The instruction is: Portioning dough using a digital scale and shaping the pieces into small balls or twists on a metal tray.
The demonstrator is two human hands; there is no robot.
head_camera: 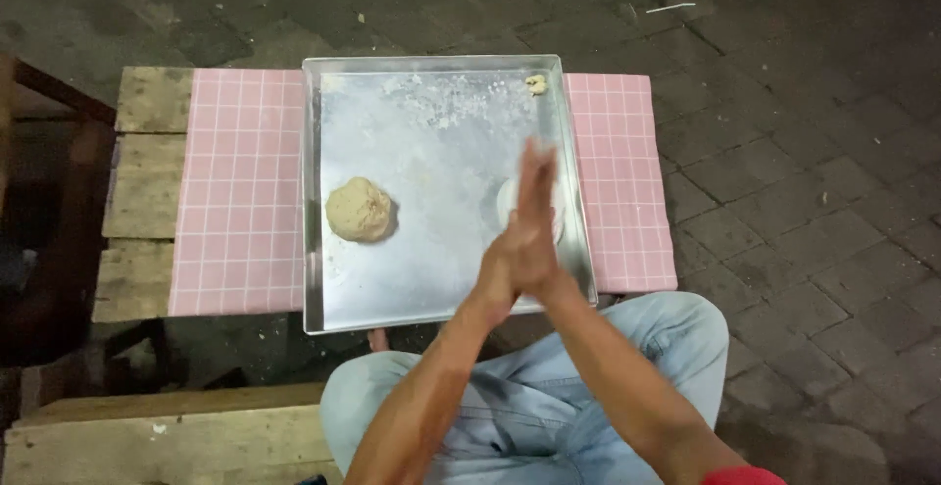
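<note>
My left hand (500, 267) and my right hand (542, 213) are pressed flat together, palm to palm, with the fingers straight and pointing away from me. They hover over the right side of a square metal tray (441, 299) dusted with flour. Whether anything lies between the palms is hidden. A round tan dough ball (361, 209) rests on the tray's left part, well apart from the hands. Just under the fingertips sits a small white round dish (506, 201), mostly covered by the hands. A tiny scrap of dough (535, 83) lies in the tray's far right corner.
The tray stands on a pink checked cloth (240, 201) over a low wooden plank table (147, 181). My knees in light jeans (676, 333) are below its near edge. A wooden bench (157, 436) is at the lower left, on dark brick paving (804, 152).
</note>
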